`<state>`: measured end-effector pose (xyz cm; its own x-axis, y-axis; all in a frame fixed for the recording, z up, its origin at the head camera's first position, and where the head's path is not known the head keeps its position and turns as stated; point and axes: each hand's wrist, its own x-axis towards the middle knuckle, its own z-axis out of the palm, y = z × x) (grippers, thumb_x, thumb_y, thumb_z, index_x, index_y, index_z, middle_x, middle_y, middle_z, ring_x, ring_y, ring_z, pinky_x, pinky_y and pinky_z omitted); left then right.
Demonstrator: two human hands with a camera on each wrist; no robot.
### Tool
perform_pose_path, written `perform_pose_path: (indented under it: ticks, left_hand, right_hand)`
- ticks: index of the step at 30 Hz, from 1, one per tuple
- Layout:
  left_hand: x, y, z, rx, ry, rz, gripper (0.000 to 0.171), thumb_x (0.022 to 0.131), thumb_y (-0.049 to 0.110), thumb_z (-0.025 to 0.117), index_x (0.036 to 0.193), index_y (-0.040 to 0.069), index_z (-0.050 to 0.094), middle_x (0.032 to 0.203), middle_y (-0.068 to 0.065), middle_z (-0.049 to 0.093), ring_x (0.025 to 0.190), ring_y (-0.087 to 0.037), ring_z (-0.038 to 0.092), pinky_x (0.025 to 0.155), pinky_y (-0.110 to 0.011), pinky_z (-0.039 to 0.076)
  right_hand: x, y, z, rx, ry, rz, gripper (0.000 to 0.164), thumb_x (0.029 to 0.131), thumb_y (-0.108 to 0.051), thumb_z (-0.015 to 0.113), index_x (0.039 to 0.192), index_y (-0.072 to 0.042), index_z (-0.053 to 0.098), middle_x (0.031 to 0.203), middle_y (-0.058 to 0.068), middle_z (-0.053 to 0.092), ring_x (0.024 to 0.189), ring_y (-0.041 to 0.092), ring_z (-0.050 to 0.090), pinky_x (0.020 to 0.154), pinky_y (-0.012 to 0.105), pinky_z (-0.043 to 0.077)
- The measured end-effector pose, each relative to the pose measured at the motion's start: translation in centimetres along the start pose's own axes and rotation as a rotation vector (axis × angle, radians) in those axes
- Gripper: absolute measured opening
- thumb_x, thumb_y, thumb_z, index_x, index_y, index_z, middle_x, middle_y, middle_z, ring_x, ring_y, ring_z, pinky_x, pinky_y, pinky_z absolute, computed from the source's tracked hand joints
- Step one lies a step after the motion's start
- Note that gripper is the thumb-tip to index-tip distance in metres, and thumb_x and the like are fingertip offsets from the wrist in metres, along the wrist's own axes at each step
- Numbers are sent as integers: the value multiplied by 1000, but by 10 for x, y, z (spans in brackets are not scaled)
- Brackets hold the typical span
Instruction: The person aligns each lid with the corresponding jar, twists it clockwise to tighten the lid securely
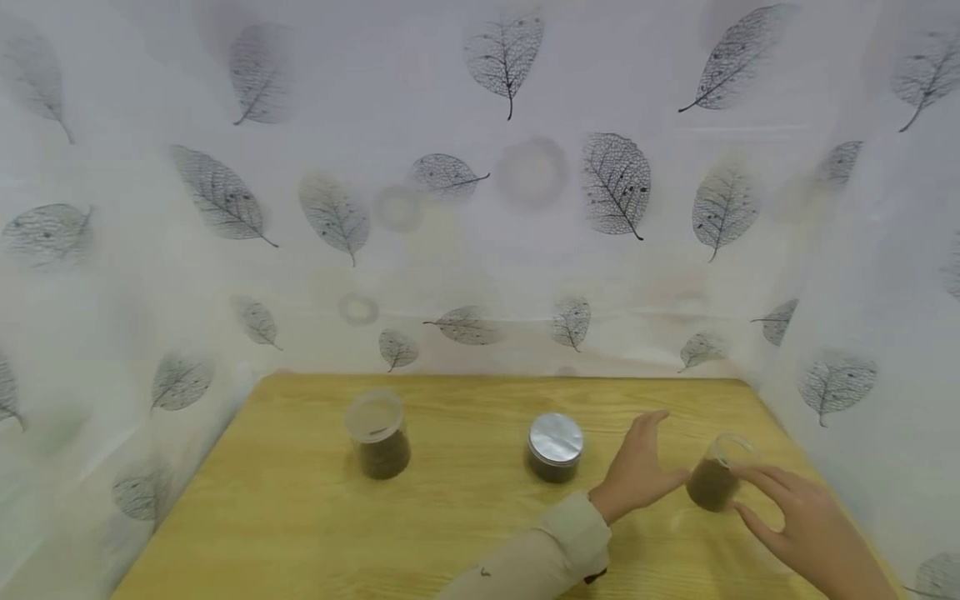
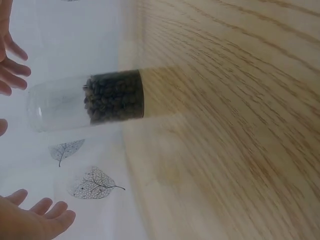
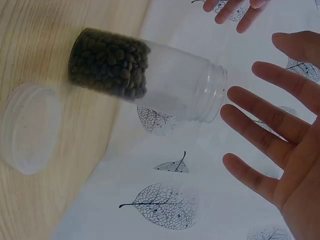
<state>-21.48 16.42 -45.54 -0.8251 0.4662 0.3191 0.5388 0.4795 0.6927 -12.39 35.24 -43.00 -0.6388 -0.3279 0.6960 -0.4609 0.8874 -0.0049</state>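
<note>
An uncapped clear jar (image 1: pixel 712 483) stands upright on the table between the two hands, partly filled with dark beans (image 3: pixel 107 65). To its left is the left hand (image 1: pixel 636 473), its thumb stretched toward the jar and its fingers extended. On the other side, the right hand (image 1: pixel 813 521) has its fingertips close to the jar's rim. In the right wrist view that hand's fingers are spread and slightly apart from the open mouth (image 3: pixel 215 92). A translucent white lid (image 3: pixel 32 127) lies on the table beside the jar.
A squat jar with a silver lid (image 1: pixel 556 438) stands left of the left hand. Farther left is a taller jar with a translucent lid (image 1: pixel 377 417) and dark contents. Leaf-printed sheeting (image 1: pixel 525 250) walls the wooden table (image 1: pixel 465 517) at the back and sides.
</note>
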Motion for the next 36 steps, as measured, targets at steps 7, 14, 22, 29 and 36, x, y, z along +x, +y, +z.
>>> perform_pose_path:
  ticks: [7,14,22,29,36]
  left_hand:
    - [10,3,17,-48,-57,-79,75,80,32,73,142,21,32,142,2,40,125,-13,46,99,-24,45]
    - [17,3,29,-70,-90,-92,75,81,36,72,142,19,32,142,4,40,126,-12,45,99,-25,45]
    - [23,7,43,-97,-96,-100,75,80,36,73,142,18,34,144,4,41,128,-12,44,100,-25,44]
    - [25,12,56,-71,-133,-93,77,80,37,73,143,20,34,144,5,42,129,-11,44,100,-25,44]
    - [24,14,61,-13,-130,-54,74,79,39,73,140,18,37,136,6,49,120,-8,51,94,-23,47]
  right_hand:
    - [-14,7,2,-26,-155,157,53,53,-13,85,103,-8,67,94,12,68,75,35,64,60,48,52]
    - [-28,14,12,16,-293,321,47,62,-14,83,104,-2,66,102,20,63,85,41,61,64,54,51]
    - [-40,27,15,62,-527,467,46,77,-27,74,113,-1,62,116,32,54,91,53,57,64,59,50]
    - [-46,30,21,43,-606,478,51,71,-25,78,112,0,61,117,38,50,91,55,55,61,57,51]
    - [-48,31,30,54,-626,473,52,69,-21,79,112,1,61,116,38,50,94,56,54,64,61,50]
